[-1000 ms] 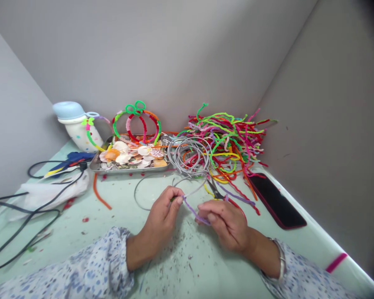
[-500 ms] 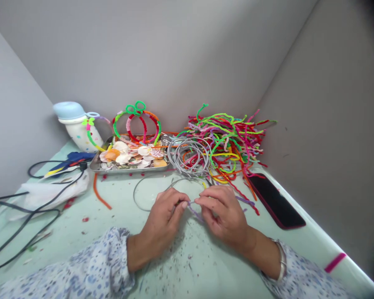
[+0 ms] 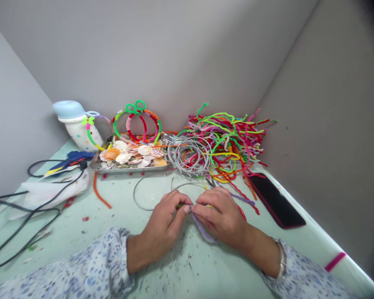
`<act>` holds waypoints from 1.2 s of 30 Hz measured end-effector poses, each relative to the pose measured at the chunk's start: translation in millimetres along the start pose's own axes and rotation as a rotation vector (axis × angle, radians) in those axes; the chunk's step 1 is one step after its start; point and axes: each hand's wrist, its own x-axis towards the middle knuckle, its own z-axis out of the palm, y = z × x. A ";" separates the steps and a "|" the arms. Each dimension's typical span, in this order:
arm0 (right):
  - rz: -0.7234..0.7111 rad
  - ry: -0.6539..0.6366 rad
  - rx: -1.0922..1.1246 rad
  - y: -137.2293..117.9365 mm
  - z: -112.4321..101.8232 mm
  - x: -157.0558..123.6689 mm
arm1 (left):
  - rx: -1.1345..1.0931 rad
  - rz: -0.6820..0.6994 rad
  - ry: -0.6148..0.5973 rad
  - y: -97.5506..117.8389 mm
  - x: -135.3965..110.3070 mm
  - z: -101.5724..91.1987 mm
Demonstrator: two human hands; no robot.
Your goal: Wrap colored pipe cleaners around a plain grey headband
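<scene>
R hand has come in toward L hand, ctr of frame, fingertips now just beside each other; 1 s ago purple fuzzy strip spanned a gap btwn them. Strip's end hangs lower now. Red handle, hidden 0.5 s ago, shows again.

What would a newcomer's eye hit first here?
Likely the bright pipe cleaner pile, back right of centre. Next, left of it, the colourful hoops upright at the tray of shells. Then, front centre, the left hand and right hand, close together at a purple strip.
</scene>
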 end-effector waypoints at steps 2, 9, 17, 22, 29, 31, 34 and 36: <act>-0.001 -0.007 0.003 0.0 -0.6 -1.4 | 0.001 0.001 -0.006 0.3 -0.1 -0.4; -0.007 -0.003 0.038 -0.1 -3.5 -3.0 | 0.037 0.031 -0.021 1.7 2.4 -0.1; 0.026 0.011 0.102 -0.3 -3.7 -2.6 | 0.090 0.069 -0.012 2.6 2.4 -0.1; 0.100 -0.009 0.133 -1.0 -0.2 -3.9 | 0.098 0.079 -0.003 2.5 3.0 -0.9; 0.175 0.022 0.211 -2.6 0.8 -1.7 | 0.109 0.067 0.001 1.5 3.3 0.1; 0.186 0.018 0.228 -2.6 0.2 -1.3 | 0.093 0.052 -0.007 2.2 3.1 0.0; 0.176 0.007 0.250 -2.3 -1.5 -0.5 | 0.058 0.032 -0.007 2.9 2.9 -0.2; 0.160 -0.005 0.259 -1.8 -2.8 -0.4 | 0.048 0.024 0.004 2.7 2.8 -0.3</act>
